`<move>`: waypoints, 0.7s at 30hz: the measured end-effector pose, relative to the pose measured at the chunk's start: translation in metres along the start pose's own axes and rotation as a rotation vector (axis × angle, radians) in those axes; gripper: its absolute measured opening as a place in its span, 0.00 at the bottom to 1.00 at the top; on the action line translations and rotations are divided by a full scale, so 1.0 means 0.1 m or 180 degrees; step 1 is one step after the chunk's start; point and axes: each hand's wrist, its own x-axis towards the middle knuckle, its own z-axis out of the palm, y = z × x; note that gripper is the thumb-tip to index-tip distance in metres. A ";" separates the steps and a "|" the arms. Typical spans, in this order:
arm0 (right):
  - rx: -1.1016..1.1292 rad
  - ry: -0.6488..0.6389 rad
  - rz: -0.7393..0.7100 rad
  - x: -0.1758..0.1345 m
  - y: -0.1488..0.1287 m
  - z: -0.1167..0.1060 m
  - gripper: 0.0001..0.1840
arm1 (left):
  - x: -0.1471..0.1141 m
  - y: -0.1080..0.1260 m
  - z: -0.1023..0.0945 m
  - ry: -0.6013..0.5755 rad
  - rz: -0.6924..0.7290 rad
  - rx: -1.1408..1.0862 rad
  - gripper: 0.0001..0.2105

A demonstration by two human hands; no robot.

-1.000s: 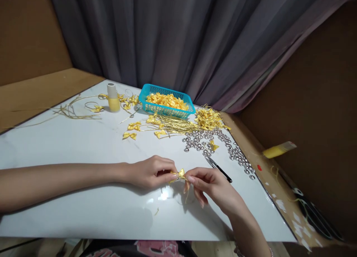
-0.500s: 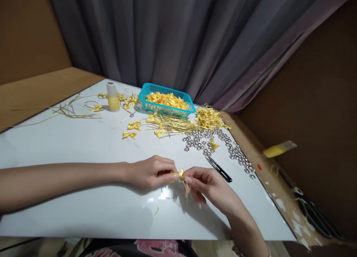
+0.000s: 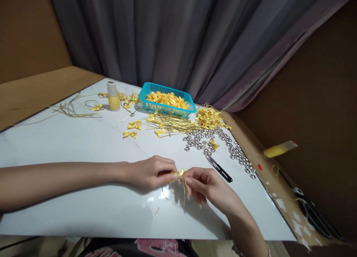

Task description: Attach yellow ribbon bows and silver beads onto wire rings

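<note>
Between my two hands is a small yellow ribbon bow [image 3: 181, 172] with thin gold cord [image 3: 184, 192] trailing below it. My left hand [image 3: 156, 172] pinches the bow's left side between thumb and forefinger. From the other side, my right hand [image 3: 205, 182] pinches at the bow and its cord with thumb and forefinger; the other fingers curl underneath. Where exactly the cord runs between the fingertips is too small to make out. Black-handled thread snips [image 3: 220, 168] lie just beyond my right hand.
A blue basket [image 3: 142, 97] of yellow bows stands at the back, near gold cords [image 3: 178, 124] and a pile of bows [image 3: 209, 117]. Silver rings [image 3: 195, 140] are scattered to the right. A yellow bottle [image 3: 113, 97] stands left; another bottle [image 3: 279, 149] and scissors [image 3: 315, 216] lie right.
The cord end hanging under the bow has shifted slightly, and the fingertips of my right hand have moved a little. Both hands stay in nearly the same place.
</note>
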 end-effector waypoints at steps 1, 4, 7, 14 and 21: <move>-0.0016 0.0007 -0.0005 0.00 0.00 0.00 0.21 | 0.00 0.00 0.00 -0.0005 -0.0003 -0.0004 0.10; -0.0080 0.0052 -0.0047 -0.01 0.02 0.01 0.19 | 0.00 -0.01 0.00 -0.0006 -0.0010 -0.0012 0.10; -0.0154 0.0140 -0.0118 -0.02 0.02 0.04 0.15 | 0.01 -0.01 0.00 -0.0010 -0.0034 -0.0019 0.10; -0.0580 0.0439 -0.0319 -0.06 0.01 0.11 0.13 | 0.00 0.00 0.00 -0.0056 -0.0038 -0.0038 0.10; -0.1198 0.0650 -0.0656 -0.06 0.03 0.11 0.11 | 0.01 -0.01 0.00 -0.0042 -0.0002 -0.0078 0.10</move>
